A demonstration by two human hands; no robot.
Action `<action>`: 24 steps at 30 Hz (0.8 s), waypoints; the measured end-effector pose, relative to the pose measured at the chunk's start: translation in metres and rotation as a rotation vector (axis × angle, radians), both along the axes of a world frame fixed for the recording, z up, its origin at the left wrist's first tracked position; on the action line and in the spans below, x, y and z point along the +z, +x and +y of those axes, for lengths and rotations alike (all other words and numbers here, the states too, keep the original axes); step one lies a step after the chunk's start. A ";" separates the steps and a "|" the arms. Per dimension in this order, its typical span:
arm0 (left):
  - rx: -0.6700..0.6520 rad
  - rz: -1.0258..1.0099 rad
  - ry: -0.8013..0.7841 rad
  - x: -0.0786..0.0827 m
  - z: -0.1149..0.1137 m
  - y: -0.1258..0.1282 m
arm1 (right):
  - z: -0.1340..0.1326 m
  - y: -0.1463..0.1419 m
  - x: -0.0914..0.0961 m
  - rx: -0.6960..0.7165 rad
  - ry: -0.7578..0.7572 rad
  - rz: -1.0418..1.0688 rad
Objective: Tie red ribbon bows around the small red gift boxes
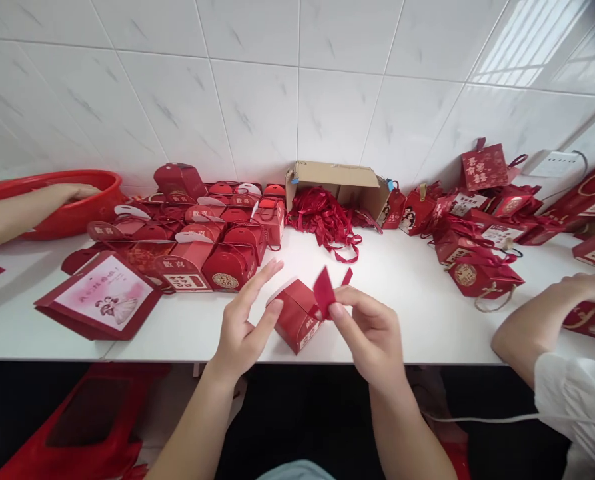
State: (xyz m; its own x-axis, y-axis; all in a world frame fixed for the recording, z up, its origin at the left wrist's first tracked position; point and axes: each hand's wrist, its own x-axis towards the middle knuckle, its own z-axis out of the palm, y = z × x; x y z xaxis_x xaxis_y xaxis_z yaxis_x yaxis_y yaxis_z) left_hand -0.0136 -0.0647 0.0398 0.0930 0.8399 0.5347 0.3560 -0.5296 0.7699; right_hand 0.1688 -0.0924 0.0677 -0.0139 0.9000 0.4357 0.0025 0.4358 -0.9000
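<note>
A small red gift box (293, 319) stands near the table's front edge, between my two hands. Dark red ribbon (323, 293) rises from the box's right side, and my right hand (370, 333) pinches it between thumb and fingers. A loose ribbon end sticks up behind those fingers. My left hand (247, 327) is open at the box's left, thumb beside its upper edge and fingers stretched upward. Whether the left thumb touches the box I cannot tell.
Many red gift boxes (184, 267) stand at the left, with a larger picture box (104, 300) in front. A cardboard box (340, 175) spills red ribbons (322, 213). More boxes (482, 273) lie right. Other people's arms reach in at a red basin (57, 230) and far right.
</note>
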 end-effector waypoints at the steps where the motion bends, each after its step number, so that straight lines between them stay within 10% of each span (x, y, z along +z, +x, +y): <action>1: 0.058 -0.011 -0.069 -0.011 0.006 -0.001 | -0.003 0.002 0.002 0.009 0.013 0.030; 7: 0.124 -0.279 -0.370 -0.060 0.036 0.005 | 0.023 -0.007 -0.017 -0.119 -0.021 -0.092; 14: 0.174 -0.266 -0.346 -0.059 0.037 0.011 | 0.048 -0.020 -0.052 -0.104 -0.249 -0.214; 24: 0.055 -0.297 -0.328 -0.058 0.031 0.009 | 0.054 -0.026 -0.053 -0.060 -0.293 -0.261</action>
